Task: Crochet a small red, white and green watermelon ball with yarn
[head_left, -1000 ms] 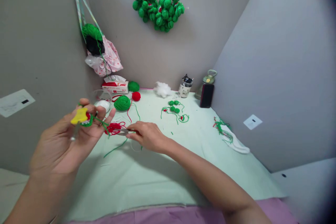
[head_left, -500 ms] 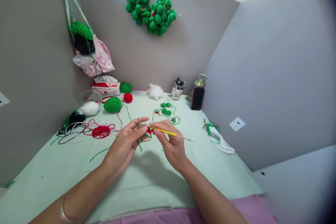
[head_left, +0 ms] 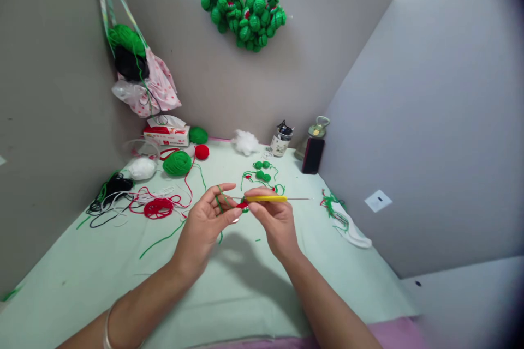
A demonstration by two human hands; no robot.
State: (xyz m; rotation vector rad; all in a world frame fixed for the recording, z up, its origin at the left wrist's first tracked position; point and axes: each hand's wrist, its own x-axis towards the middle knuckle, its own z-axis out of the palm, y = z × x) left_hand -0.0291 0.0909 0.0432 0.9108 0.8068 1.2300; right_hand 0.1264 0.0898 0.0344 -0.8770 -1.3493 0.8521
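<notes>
Right hand [head_left: 277, 223] now grips yellow crochet hook [head_left: 268, 199], earlier in left hand [head_left: 203, 223], which pinches red-green crochet piece [head_left: 243, 206]; stitching seems possible

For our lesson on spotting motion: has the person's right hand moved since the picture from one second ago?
Yes: the bare right hand has moved rightward, farther from the small round red yarn ball.

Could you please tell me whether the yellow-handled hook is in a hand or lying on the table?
In hand: the right hand grips the yellow-handled hook above the table, where a shadow falls.
</notes>
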